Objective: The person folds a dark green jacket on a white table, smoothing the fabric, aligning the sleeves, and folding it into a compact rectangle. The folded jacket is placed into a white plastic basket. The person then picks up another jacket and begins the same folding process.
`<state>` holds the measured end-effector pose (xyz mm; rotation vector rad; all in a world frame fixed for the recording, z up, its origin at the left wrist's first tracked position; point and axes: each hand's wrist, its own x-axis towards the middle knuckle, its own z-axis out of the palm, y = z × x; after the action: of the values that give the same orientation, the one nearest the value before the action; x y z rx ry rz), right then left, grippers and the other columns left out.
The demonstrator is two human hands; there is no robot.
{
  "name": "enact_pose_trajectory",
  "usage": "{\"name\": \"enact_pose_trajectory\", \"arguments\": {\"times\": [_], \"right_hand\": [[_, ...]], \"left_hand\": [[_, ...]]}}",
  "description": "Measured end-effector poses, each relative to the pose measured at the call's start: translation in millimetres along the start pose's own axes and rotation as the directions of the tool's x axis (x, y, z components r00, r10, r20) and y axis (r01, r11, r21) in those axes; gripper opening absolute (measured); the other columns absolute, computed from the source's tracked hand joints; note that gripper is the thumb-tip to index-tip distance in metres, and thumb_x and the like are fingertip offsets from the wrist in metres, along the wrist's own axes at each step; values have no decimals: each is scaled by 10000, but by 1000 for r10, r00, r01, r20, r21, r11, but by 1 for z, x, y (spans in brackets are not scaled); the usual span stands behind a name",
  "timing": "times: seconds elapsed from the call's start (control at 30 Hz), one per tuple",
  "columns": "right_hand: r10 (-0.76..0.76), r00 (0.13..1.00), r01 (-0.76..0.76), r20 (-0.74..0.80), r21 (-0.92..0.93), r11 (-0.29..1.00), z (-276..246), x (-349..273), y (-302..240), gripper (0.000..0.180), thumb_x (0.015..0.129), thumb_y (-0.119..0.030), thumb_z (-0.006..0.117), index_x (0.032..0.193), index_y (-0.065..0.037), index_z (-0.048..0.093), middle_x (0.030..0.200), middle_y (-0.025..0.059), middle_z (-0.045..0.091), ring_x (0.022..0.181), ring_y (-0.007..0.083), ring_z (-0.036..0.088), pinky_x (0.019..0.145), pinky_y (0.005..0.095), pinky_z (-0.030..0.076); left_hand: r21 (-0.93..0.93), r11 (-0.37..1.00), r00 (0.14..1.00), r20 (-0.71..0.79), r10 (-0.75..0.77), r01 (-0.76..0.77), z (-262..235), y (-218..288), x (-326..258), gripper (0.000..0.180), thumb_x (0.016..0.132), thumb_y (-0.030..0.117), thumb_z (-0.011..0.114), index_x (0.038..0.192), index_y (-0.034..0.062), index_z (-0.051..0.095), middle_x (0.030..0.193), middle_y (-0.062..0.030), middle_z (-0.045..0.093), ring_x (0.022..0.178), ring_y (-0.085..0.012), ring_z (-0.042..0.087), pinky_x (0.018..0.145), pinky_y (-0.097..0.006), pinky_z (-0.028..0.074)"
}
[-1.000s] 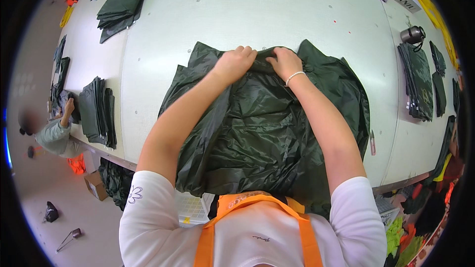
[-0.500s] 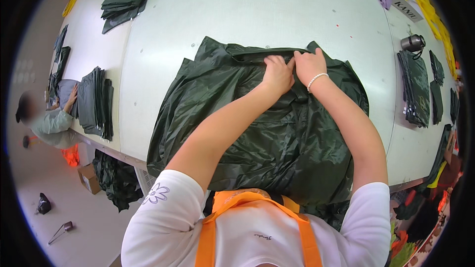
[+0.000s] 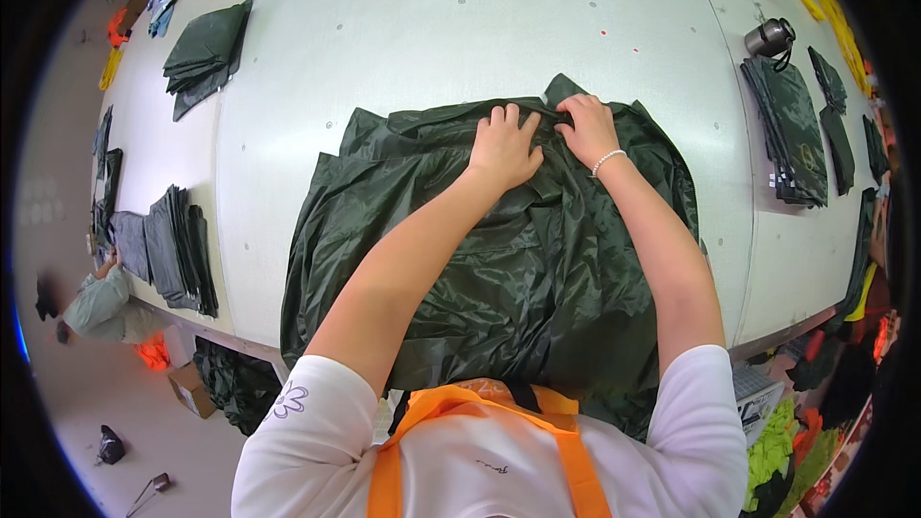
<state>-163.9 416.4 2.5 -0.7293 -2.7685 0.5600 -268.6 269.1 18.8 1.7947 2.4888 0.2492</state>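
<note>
A shiny dark green camouflage jacket (image 3: pixel 460 259) lies spread and wrinkled on the table before me, its near part hanging against my orange apron (image 3: pixel 480 403). At the jacket's far edge, my left hand (image 3: pixel 504 149) rests on the fabric with fingers apart and thumb stretched out to the side. Close beside it, my right hand (image 3: pixel 587 134) pinches a fold of the jacket between thumb and fingers. A small pointed flap of the fabric stands up just beyond the right fingertips. What lies under the fold is hidden.
The pale table (image 3: pixel 432 38) holds folded dark green stacks at far left (image 3: pixel 206 48), left (image 3: pixel 177 249) and right (image 3: pixel 787 134). A metal flask (image 3: pixel 770 38) stands beyond the right stack. At the left edge, a co-worker's sleeve (image 3: pixel 99 302) shows. Garments (image 3: pixel 235 379) hang below the table.
My left hand has shifted left along the jacket's far edge, away from the right hand, and its fingers have spread. The right hand keeps its pinch. The whole view has turned slightly.
</note>
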Motion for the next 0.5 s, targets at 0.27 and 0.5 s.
{"name": "enact_pose_trajectory", "arguments": {"times": [0.27,0.5], "right_hand": [[-85,988,126,-132,339,932,-6,0,-10,279,745,22,631,981,-48,499,836,98,573,789,279,559,761,374,458],[96,994,-56,-47,530,846,-15,-5,-10,228,748,-6,657,946,-47,550,853,96,604,824,243,584,737,340,481]], "left_hand": [[-166,961,975,51,-214,220,5,6,12,476,759,440,609,1137,151,618,1142,-139,505,1079,-302,461,884,-447,387],[-504,766,915,155,-373,398,7,11,29,319,751,410,662,904,131,668,1090,-76,582,1058,-263,508,927,-446,348]]}}
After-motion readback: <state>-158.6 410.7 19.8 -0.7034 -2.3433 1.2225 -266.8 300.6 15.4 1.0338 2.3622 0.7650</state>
